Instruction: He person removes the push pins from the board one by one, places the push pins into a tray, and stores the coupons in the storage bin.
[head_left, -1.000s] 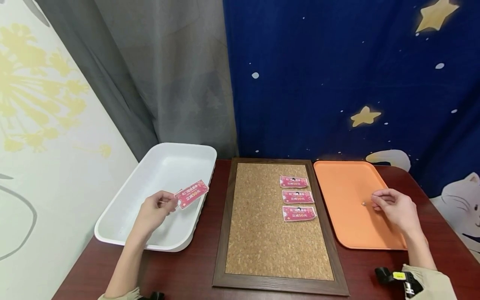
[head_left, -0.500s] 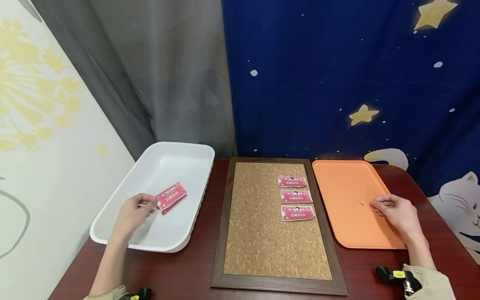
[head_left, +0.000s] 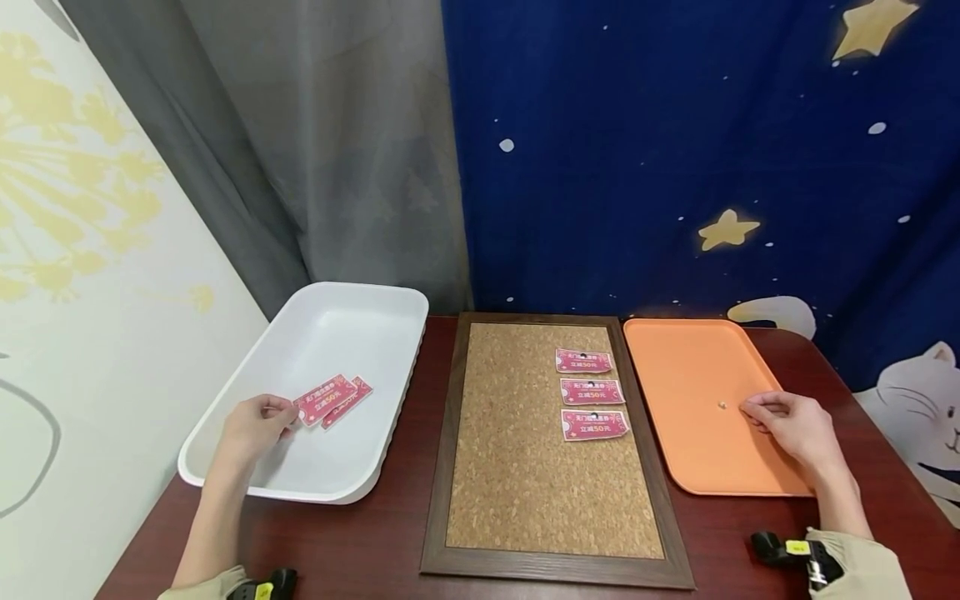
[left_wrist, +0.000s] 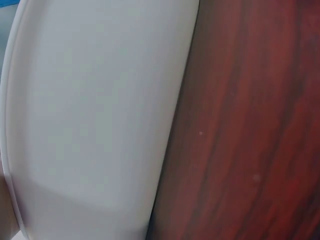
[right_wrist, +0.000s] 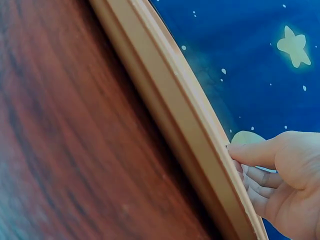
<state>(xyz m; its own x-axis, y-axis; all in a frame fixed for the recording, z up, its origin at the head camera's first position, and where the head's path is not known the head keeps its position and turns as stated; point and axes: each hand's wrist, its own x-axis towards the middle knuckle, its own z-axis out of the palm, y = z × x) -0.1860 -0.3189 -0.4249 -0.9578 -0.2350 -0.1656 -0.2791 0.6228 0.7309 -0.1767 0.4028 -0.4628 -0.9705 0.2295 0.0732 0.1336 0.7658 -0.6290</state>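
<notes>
Over the white tub (head_left: 258, 333), my left hand (head_left: 258, 429) pinches a pink coupon (head_left: 326, 400) by its left end. A second pink coupon (head_left: 360, 390) lies in the tub, partly covered by the held one. At the orange tray (head_left: 693, 358), my right hand (head_left: 791, 423) has thumb and index fingertips drawn together just right of a small pushpin (head_left: 722, 406). I cannot tell whether those fingertips hold anything. The right wrist view shows the hand (right_wrist: 295, 170) past the tray's edge. The left wrist view shows mostly the tub's outer wall (left_wrist: 95, 110).
A cork board (head_left: 555, 492) with a dark wooden frame lies between tub and tray. Several pink coupons, three in a column, are pinned at its upper right, the lowest coupon (head_left: 595, 426) slightly curled. The reddish-brown table (head_left: 352, 542) ends at the curtains (head_left: 645, 167).
My left hand has moved left and slightly down with the coupon, bringing it over the one in the tub. The right hand has barely moved beside the pushpin.
</notes>
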